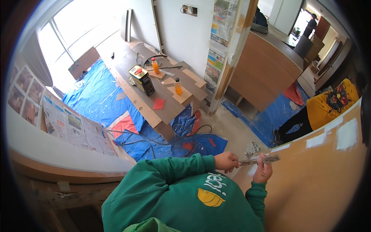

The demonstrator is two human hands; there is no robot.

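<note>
A thin, paint-stained stick-like tool [249, 162], its kind unclear, is held crosswise in front of my chest. My left hand [227, 161] is closed around its left end. My right hand [262, 171] pinches it farther along, and a dark, worn end sticks out past the fingers to the right. Right beside my right hand stands a tan wooden panel [309, 178] with several white filler patches [347, 134] along its upper part. My green sleeves reach almost to both wrists.
A low board-topped bench [135, 87] ahead carries a metal can [142, 80], two orange-filled bottles [155, 66] and red sandpaper [159, 103]. Cables [152, 141] trail over blue sheeting [92, 92]. A person in a yellow top [332, 104] is beyond the panel; another stands far back.
</note>
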